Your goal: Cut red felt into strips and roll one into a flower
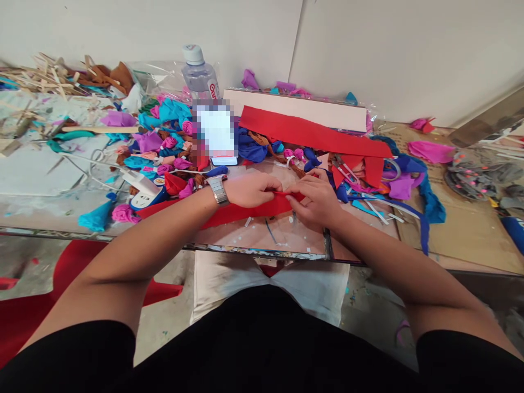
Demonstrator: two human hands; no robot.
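A long strip of red fabric [245,212] lies near the table's front edge, its right end raised between my hands. My left hand [251,190], with a metal-band watch on the wrist, pinches the strip's edge. Close beside it, my right hand [315,197] grips the red end with thumb and fingers. The fingertips of the two hands almost meet, and the fold between them is partly hidden. Just behind my hands lies a wider red fabric strip [303,131]. A pair of scissors [345,168] rests on red and peach cloth right of my right hand.
A phone [216,131] stands upright behind my left hand, with a plastic bottle [198,73] behind it. Left of them spreads a heap of coloured fabric pieces [164,117]. A power strip [147,197] with a charger sits near the left edge. Cardboard [458,229] covers the right side.
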